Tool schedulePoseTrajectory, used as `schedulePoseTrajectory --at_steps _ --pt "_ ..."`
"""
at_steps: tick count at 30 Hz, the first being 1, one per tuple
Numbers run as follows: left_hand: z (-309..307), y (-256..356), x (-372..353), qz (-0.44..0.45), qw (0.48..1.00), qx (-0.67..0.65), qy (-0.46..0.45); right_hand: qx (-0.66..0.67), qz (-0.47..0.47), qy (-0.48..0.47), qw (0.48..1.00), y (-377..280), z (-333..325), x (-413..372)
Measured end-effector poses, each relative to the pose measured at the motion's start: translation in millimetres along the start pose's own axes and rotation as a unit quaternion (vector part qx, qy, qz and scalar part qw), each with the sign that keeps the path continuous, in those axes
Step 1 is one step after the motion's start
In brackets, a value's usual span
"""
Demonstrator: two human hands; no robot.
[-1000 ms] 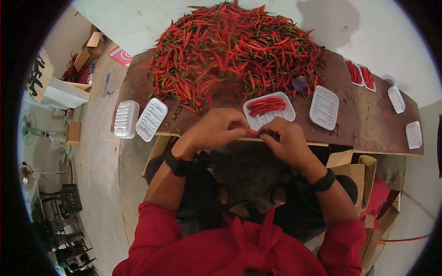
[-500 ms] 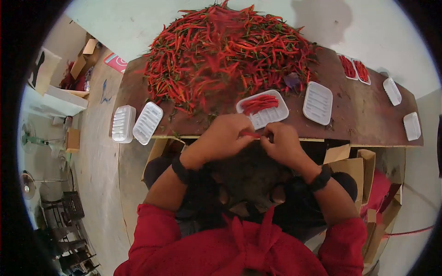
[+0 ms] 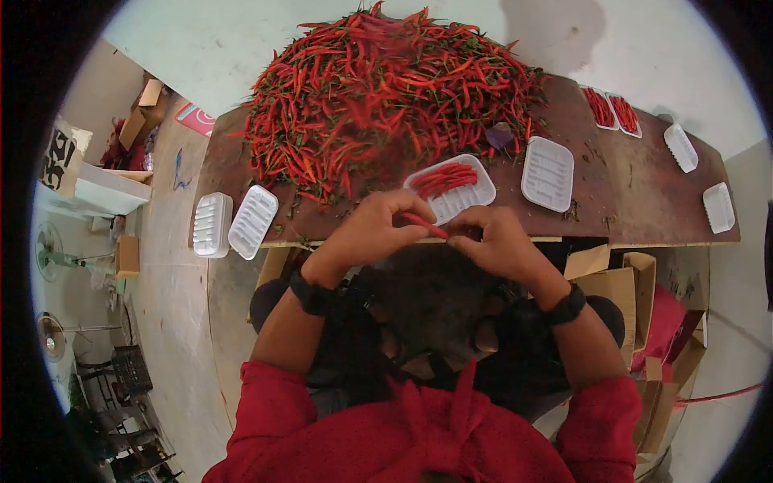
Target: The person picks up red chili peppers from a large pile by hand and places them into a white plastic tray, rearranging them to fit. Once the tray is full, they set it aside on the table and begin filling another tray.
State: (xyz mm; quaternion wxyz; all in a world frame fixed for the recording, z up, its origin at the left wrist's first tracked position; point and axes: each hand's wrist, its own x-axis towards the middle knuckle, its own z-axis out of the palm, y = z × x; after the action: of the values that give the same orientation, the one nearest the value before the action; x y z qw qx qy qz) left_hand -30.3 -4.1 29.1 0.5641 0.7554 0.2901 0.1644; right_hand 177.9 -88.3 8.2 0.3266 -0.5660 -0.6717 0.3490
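Between my two hands, over the table's front edge, is one red chili pepper [image 3: 424, 225]. My left hand [image 3: 369, 232] pinches it by one end, fingers closed. At the other end, my right hand [image 3: 493, 241] is closed with thumb and fingertips on the chili's tip. Just beyond the hands lies a white tray [image 3: 481, 193] holding several red chilies [image 3: 444, 179] side by side. A large heap of red chilies with green stems [image 3: 386, 97] covers the back of the table.
A white ribbed tray [image 3: 547, 174] lies to the right. Two filled trays [image 3: 612, 111] and two white trays [image 3: 719, 208] are further right. At the left are a stack of trays [image 3: 212, 225] and a single tray [image 3: 253, 222]. Cardboard boxes [image 3: 612, 294] stand below the table.
The chili between my hands now shows more of its length and tilts down to the right. My hands have shifted slightly, and the whole view has moved a little.
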Motion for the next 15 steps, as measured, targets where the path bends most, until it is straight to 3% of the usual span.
schedulePoseTrajectory --at_steps 7,12,15 --pt "9.2 -3.4 3.2 -0.047 0.998 -0.047 -0.011 0.043 0.000 -0.016 0.999 7.1 11.5 -2.4" --pt "28.8 -14.6 9.6 -0.043 0.988 -0.147 0.031 0.073 0.016 -0.021 0.997 14.3 19.9 -0.7" --pt "34.4 -21.7 11.2 -0.042 0.988 -0.130 0.075 0.037 0.030 -0.022 0.999 8.0 12.4 1.6"
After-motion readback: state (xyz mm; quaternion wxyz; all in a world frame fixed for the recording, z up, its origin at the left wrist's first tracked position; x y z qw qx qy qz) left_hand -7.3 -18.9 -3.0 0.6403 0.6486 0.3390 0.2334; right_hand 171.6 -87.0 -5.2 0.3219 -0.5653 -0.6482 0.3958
